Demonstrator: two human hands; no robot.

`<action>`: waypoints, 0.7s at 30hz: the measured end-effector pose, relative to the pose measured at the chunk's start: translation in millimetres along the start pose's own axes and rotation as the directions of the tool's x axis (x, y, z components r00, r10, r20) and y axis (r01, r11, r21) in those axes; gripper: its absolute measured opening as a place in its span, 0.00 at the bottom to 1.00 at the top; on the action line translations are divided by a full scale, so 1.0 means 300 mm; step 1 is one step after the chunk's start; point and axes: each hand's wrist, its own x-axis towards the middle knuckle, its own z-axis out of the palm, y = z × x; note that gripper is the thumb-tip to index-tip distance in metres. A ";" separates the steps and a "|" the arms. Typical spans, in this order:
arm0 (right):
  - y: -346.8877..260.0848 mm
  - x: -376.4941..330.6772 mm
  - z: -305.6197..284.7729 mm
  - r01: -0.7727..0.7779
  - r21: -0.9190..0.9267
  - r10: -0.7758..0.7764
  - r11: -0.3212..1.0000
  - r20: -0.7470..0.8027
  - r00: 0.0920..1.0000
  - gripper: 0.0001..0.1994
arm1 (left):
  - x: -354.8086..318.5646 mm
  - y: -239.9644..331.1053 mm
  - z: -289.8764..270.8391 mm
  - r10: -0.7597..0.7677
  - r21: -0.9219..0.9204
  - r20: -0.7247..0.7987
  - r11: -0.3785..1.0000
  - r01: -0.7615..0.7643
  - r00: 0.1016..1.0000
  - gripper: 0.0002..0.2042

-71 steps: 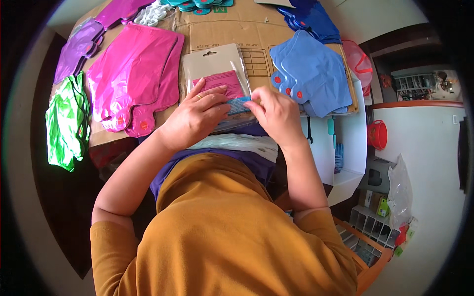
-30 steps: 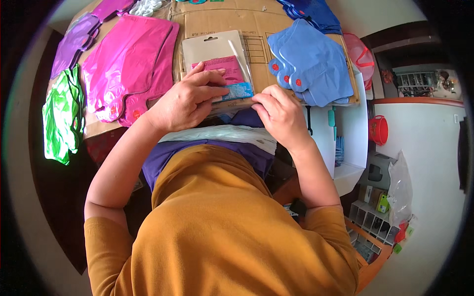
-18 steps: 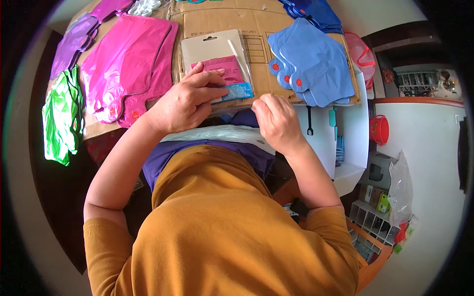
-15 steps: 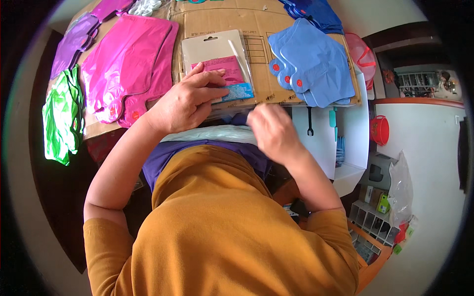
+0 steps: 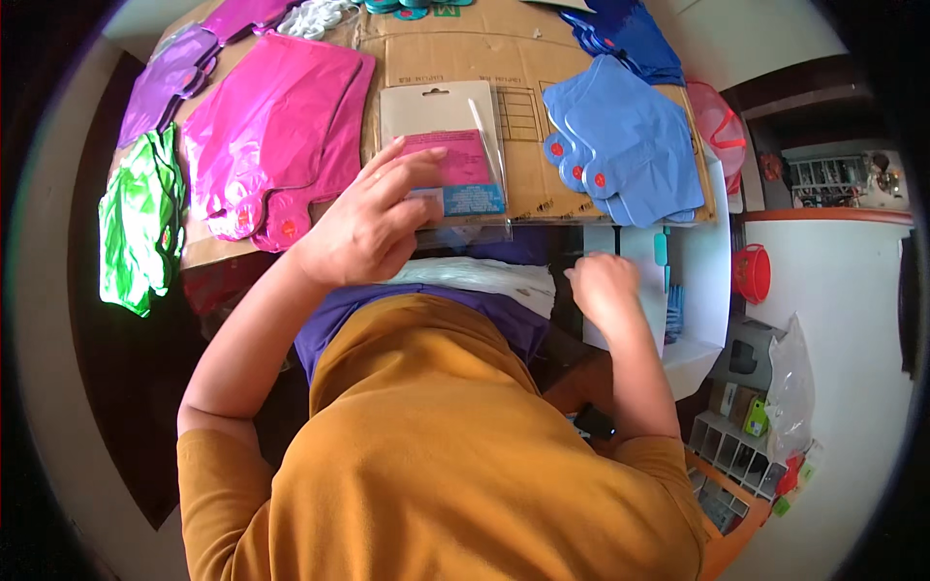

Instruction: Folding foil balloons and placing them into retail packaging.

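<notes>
A clear plastic package lies at the near edge of the cardboard sheet. Inside it are a cream card with a hang hole, a pink paper and a blue strip. My left hand rests over its left side, fingers somewhat bent and apart. Below the sheet's edge, my right hand hovers in front of the white box, fingers curled together. Whether something small is between those fingers is hidden.
Stacks of flat foil balloons surround the package: pink, light blue, dark blue, purple and green. White coiled ribbon sits at the back. A red basket hangs at the right.
My right hand has moved right and down, from beside the package's near edge to the white box. My left hand stays at the package. The whole view has shifted slightly.
</notes>
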 end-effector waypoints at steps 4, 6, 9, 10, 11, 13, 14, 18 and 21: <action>-0.026 -0.127 -0.194 0.392 -0.018 -0.350 0.920 -0.488 0.799 0.23 | -0.048 0.054 -0.052 -0.080 0.076 0.009 0.994 0.079 0.997 0.21; -0.065 -0.111 -0.216 0.599 -0.057 -0.495 0.799 -0.627 0.601 0.29 | -0.051 0.046 -0.035 -0.093 0.123 0.038 0.989 0.088 0.995 0.24; -0.143 0.016 -0.195 0.751 -0.170 -0.616 0.638 -0.698 0.365 0.25 | -0.045 0.024 -0.009 -0.096 0.149 0.011 0.984 0.093 0.995 0.21; -0.153 0.057 -0.177 0.757 -0.198 -0.625 0.623 -0.708 0.329 0.23 | -0.045 0.011 -0.004 -0.102 0.130 -0.008 0.986 0.102 0.995 0.19; -0.158 0.091 -0.167 0.762 -0.226 -0.634 0.607 -0.716 0.293 0.20 | -0.044 0.002 -0.001 -0.108 0.110 -0.027 0.988 0.110 0.994 0.16; -0.163 0.132 -0.173 0.800 -0.066 -0.531 0.596 -0.780 0.331 0.11 | -0.041 -0.006 0.004 -0.164 0.006 -0.116 0.986 0.166 0.980 0.10; -0.162 0.139 -0.184 0.805 0.047 -0.484 0.591 -0.778 0.401 0.10 | -0.045 -0.014 0.006 -0.181 -0.008 -0.120 0.983 0.182 0.976 0.10; -0.206 0.148 -0.350 0.481 0.523 -0.339 0.704 -0.349 0.874 0.13 | -0.042 -0.015 0.003 -0.329 -0.037 -0.148 0.944 0.327 0.933 0.11; -0.187 0.229 -0.428 0.135 0.666 -0.294 0.734 0.133 0.946 0.19 | -0.008 0.019 -0.025 -0.409 -0.117 -0.092 0.910 0.399 0.908 0.14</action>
